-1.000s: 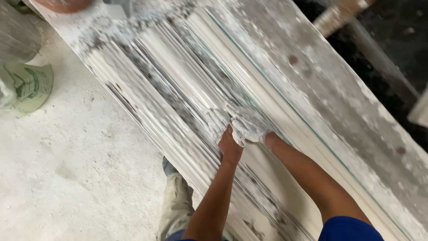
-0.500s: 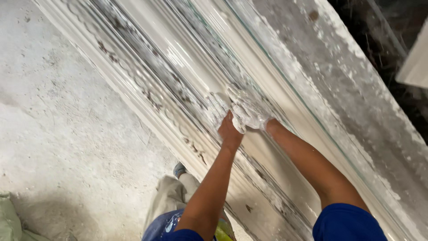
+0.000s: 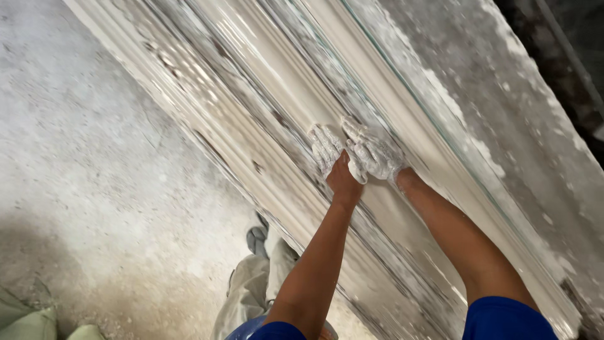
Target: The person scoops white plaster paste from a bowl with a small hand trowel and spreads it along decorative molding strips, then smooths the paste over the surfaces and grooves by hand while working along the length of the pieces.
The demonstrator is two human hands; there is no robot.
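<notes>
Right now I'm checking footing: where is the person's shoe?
In the head view the grey shoe sits low and centre-left on the dusty floor, beside the long moulded bench, below the plaster-coated left hand.

Moulding (image 3: 264, 94) blurred (both ends cropped)

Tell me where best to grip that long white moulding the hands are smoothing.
Probably the outer edge of the moulding, from the floor side: it is long, ridged and wet, so both hands spread apart would steady it best.
</notes>
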